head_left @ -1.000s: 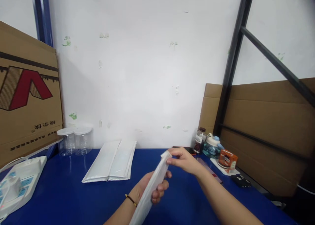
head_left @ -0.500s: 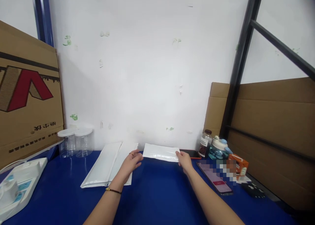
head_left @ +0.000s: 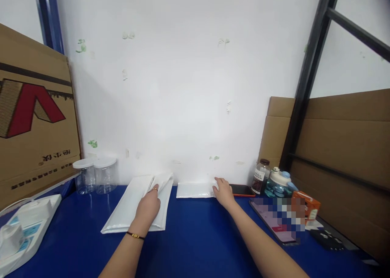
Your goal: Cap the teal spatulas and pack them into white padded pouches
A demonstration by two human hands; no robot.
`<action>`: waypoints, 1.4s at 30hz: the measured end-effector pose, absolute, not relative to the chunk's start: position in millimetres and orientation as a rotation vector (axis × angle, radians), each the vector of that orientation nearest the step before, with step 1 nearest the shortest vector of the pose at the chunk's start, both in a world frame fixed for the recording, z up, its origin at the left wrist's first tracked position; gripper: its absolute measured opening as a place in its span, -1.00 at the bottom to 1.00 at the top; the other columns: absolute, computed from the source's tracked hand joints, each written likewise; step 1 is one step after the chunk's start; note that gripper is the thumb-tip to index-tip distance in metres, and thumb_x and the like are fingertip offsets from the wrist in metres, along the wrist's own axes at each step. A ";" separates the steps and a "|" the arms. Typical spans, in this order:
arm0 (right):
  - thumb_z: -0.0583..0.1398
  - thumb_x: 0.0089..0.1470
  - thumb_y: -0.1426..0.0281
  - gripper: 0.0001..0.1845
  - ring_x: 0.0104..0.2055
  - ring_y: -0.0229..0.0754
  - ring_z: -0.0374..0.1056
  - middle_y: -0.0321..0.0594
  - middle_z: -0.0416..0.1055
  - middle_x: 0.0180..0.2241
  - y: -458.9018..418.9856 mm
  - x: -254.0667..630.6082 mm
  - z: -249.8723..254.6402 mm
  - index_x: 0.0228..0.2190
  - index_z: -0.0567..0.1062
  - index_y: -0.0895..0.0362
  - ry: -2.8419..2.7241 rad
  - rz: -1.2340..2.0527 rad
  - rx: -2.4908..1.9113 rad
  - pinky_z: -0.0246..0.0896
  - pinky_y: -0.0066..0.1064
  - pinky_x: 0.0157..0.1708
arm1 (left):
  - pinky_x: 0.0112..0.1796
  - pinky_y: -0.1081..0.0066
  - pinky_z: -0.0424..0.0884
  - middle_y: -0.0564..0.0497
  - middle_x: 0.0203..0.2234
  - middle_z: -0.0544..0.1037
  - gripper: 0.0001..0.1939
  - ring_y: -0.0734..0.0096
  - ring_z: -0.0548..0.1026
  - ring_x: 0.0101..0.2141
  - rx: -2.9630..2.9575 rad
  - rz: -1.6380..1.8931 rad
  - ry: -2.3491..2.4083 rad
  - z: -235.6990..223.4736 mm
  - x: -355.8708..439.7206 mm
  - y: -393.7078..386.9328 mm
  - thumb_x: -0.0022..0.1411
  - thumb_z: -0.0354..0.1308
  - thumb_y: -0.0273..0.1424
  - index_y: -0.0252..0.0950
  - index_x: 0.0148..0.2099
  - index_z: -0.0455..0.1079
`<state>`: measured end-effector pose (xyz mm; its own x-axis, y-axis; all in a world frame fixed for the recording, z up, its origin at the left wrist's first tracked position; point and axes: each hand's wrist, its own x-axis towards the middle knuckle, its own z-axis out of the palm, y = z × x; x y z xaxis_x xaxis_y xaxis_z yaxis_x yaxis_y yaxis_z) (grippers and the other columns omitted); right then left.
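Observation:
A white padded envelope [head_left: 193, 190] lies flat on the blue table [head_left: 195, 245] against the back wall. My right hand [head_left: 223, 192] rests on its right end, fingers stretched out over it. A pile of white padded envelopes [head_left: 128, 209] lies to the left. My left hand [head_left: 148, 207] is on that pile, its fingertips lifting the far edge of the top envelope [head_left: 161, 179]; a ring and a thin bracelet show on it.
Two clear lidded jars [head_left: 95, 174] stand at the back left by a large cardboard box [head_left: 36, 119]. A white device [head_left: 21, 225] sits at the left edge. Right: a phone [head_left: 242, 190], brown bottle [head_left: 260, 176], blue bottle [head_left: 278, 182], orange carton [head_left: 306, 208], another phone [head_left: 274, 221].
An envelope held up in both hands a second ago now lies flat by the wall. My left hand moved left onto the pile and began lifting the top envelope's edge.

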<state>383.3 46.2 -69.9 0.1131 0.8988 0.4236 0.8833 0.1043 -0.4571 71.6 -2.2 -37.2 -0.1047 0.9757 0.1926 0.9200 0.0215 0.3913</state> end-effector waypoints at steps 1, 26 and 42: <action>0.05 0.04 0.38 -0.53 0.05 0.01 0.14 -0.01 0.28 0.00 39.7 382.3 -67.3 0.02 0.32 0.18 -1.755 0.054 -1.675 0.02 -0.21 0.01 | -0.18 0.26 0.29 -0.29 -0.18 0.49 -0.37 0.12 0.47 -0.19 1.949 0.720 2.114 -30.9 67.9 -3.1 0.05 -0.13 -0.57 -0.42 0.23 0.04; 0.20 -0.03 0.44 -0.92 -0.58 -0.21 0.40 -0.25 0.49 -0.58 -24.2 355.5 -60.7 -0.40 0.43 0.19 -0.215 1.322 -0.792 0.28 -0.45 -0.60 | 0.12 0.16 0.09 -0.04 0.07 0.34 -0.17 0.10 0.18 0.13 0.960 1.365 0.185 -18.2 154.5 -58.0 -0.17 0.31 -0.09 -0.11 0.17 0.16; 0.08 0.07 0.20 -0.74 -0.58 -0.23 0.38 -0.31 0.46 -0.56 -31.9 337.8 -67.7 -0.30 0.42 0.10 -0.107 1.638 -0.709 0.22 -0.48 -0.62 | -0.25 0.37 0.34 -0.07 -0.14 0.45 -0.26 0.31 0.41 -0.19 1.495 1.628 0.483 66.2 240.5 -80.0 0.00 0.23 -0.34 -0.16 0.21 0.03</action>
<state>337.8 -31.9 -67.7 -0.0244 0.9235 -0.3829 -0.8655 -0.2111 -0.4541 240.5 -80.0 66.2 0.0774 0.7854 0.6142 -0.3235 -0.5629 0.7606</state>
